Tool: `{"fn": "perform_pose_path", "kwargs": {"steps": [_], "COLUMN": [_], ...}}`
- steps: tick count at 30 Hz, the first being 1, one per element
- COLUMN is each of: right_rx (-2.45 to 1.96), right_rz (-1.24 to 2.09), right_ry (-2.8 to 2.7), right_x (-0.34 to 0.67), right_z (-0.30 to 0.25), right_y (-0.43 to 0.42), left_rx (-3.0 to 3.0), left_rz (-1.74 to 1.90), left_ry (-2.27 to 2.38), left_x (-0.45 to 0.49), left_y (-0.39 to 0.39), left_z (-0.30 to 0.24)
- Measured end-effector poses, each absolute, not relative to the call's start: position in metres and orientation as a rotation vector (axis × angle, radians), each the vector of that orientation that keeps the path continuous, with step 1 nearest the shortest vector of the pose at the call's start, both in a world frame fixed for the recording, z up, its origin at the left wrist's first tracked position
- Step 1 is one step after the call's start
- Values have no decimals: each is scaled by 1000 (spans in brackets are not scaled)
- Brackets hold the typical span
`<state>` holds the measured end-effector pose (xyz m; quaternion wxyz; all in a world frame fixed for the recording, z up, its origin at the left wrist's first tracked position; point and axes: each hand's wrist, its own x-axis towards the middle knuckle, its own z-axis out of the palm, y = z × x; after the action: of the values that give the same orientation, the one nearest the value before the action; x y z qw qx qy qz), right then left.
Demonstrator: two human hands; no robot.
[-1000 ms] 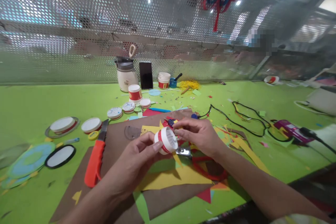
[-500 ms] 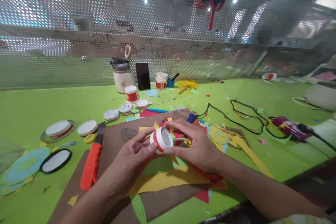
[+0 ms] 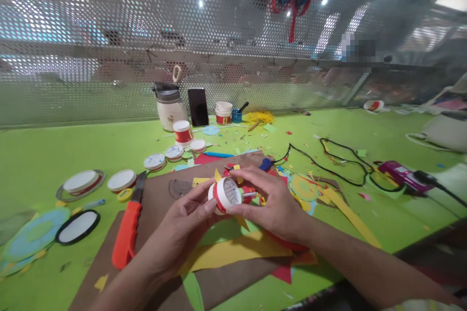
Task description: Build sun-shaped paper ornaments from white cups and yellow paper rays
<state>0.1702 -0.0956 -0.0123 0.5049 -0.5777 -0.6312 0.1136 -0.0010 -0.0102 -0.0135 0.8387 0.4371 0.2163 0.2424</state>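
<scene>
Both hands hold a small white paper cup with a red band above the brown cardboard sheet. Its round bottom, marked with pen lines, faces me. My left hand grips it from the left with thumb and fingers. My right hand closes on it from the right, thumb under the rim. Scissors with red handles lie hidden mostly beneath my right hand, on yellow and red paper cut-offs.
An orange-handled knife lies left on the cardboard. Round lids and paper rings sit further left. Behind stand a jug, a phone and cups. A black cable and a purple glue gun lie right.
My right hand moved from pinching near the cup's far side to wrapping round it. The cup came slightly lower and left. The view shifted a little.
</scene>
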Motion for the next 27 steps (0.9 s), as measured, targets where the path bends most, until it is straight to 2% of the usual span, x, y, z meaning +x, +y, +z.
{"fn": "perform_pose_path", "kwargs": {"steps": [27], "right_rx": [-1394], "right_rz": [373], "right_ry": [-1522], "right_x": [171], "right_z": [-8], "right_y": [-98], "left_rx": [892], "left_rz": [571], "left_ry": [505], "left_x": [1], "left_y": [-14], "left_z": [-9]}}
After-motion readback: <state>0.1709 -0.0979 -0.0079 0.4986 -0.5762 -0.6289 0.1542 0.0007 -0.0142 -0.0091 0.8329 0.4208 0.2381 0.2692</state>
